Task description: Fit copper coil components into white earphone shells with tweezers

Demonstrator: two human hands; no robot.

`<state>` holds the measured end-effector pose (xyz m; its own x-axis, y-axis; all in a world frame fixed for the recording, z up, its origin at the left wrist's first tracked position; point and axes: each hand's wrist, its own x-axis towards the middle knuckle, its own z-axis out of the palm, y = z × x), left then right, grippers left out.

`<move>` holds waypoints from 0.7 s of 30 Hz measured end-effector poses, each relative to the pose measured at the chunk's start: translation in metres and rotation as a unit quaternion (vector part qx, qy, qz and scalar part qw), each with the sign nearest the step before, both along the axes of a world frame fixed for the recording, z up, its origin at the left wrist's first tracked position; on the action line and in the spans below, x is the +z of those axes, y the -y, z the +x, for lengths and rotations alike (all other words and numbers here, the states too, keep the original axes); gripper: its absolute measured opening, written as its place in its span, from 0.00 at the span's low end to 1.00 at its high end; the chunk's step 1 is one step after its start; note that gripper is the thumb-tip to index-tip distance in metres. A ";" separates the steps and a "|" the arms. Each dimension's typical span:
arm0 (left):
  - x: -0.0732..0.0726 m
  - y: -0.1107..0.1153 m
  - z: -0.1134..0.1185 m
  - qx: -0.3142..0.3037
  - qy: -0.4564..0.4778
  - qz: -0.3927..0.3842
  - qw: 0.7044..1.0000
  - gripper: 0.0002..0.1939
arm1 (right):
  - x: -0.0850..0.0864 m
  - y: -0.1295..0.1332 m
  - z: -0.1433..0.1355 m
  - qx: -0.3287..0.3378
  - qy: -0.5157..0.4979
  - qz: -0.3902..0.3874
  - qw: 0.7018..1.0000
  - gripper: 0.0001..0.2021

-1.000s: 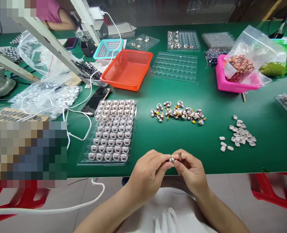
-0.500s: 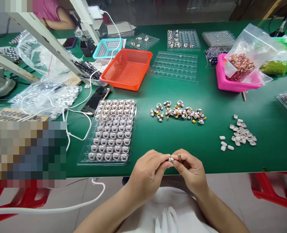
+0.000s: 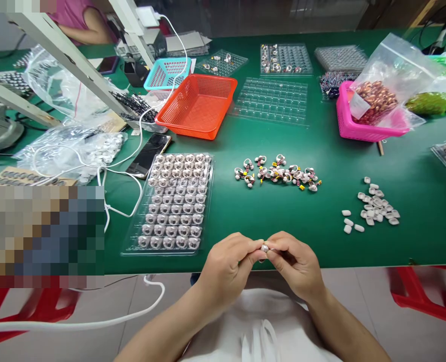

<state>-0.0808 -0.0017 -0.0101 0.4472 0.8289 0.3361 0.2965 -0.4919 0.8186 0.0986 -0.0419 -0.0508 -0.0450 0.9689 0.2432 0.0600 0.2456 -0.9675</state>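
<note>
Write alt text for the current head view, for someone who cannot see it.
Left hand and right hand pinch a small shiny part near the edge of a green table. Beyond, left to right, sit a clear tray of rounded parts, a cluster of small assemblies and loose white pieces.

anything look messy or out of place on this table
The thin white cable sprawls in loose loops across the crumpled clear plastic bag and beside the clear plastic tray of pale rounded shells, untidy against their neat rows. The small silvery piece being pinched is too tiny to judge for damage.
</note>
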 end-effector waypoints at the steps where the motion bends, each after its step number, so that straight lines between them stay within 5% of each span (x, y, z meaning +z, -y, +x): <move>1: 0.000 -0.001 -0.001 -0.002 0.003 -0.025 1.000 0.06 | 0.002 -0.001 0.002 0.010 0.006 0.001 1.000 0.10; 5: 0.002 -0.007 -0.006 -0.013 0.025 -0.231 0.972 0.05 | 0.010 -0.005 0.009 0.076 0.019 -0.019 0.997 0.07; 9: 0.001 -0.012 -0.009 -0.024 0.113 -0.475 0.873 0.04 | 0.016 -0.009 0.014 0.140 0.013 -0.052 0.989 0.03; 12: -0.001 -0.012 -0.010 -0.034 0.170 -0.546 0.820 0.08 | 0.019 -0.010 0.014 0.160 0.009 -0.066 0.985 0.05; 21: -0.005 -0.007 -0.010 -0.039 0.153 -0.430 0.889 0.13 | 0.023 -0.006 0.008 0.154 -0.001 -0.050 0.987 0.07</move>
